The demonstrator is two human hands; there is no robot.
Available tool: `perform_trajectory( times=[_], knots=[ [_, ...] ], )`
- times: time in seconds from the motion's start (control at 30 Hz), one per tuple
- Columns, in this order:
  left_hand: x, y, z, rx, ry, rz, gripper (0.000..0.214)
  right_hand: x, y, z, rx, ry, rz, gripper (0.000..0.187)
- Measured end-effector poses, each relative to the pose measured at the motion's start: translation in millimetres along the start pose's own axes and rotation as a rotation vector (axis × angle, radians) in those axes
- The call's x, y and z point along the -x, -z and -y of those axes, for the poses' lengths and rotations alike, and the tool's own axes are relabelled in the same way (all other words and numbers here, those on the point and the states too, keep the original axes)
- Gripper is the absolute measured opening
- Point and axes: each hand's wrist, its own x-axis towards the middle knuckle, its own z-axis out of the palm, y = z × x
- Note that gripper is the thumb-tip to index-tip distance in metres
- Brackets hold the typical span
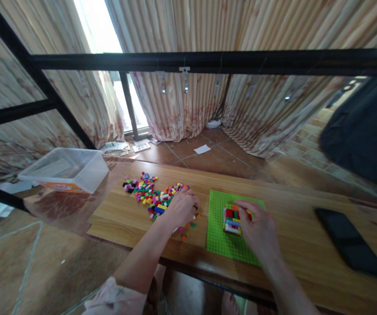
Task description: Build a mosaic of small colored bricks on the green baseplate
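A green baseplate [219, 238] lies on the wooden table [293, 218] in front of me, with a small block of coloured bricks [232, 220] built on it. My right hand [257, 229] rests on the plate beside that block, fingers curled, pinching a small brick against its top right edge. To the left lies a heap of loose coloured bricks [151, 194]. My left hand [182, 208] sits at the right end of the heap, fingers bent down into the bricks; what they hold, if anything, is hidden.
A clear plastic tub [65, 168] stands at the table's far left corner. A black phone [350, 243] lies at the right. A black metal frame [208, 61] crosses overhead. Curtains and a tiled floor with scattered papers lie beyond. A dark bag hangs at the far right.
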Motion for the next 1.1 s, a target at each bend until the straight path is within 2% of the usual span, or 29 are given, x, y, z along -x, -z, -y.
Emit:
perform_trajectory(
  times=[0.23,0.5,0.6,0.83,0.97,1.1],
  knots=[
    [-9,-0.8,-21,0.222,-0.006,-0.087,0.023,-5,7,-4,0.031,-0.044,-0.065,0.026],
    [-25,-16.6,-55,0.484,-0.040,-0.132,0.023,-2,12,-4,0.019,-0.044,-0.060,0.025],
    [-30,-24.4,-59,0.629,-0.009,-0.111,0.025,-1,14,-4,-0.026,-0.049,-0.010,0.024],
    [-37,-36.3,-64,1.157,0.017,-0.039,0.020,0,17,-2,-0.186,-0.035,0.143,0.026],
    [-38,-32.6,-68,1.252,0.054,-0.022,0.023,0,17,-3,-0.245,-0.053,0.155,0.026],
    [-40,-32.5,-69,1.319,0.155,-0.038,0.031,1,17,-6,-0.282,-0.077,0.140,0.022]
  ],
)
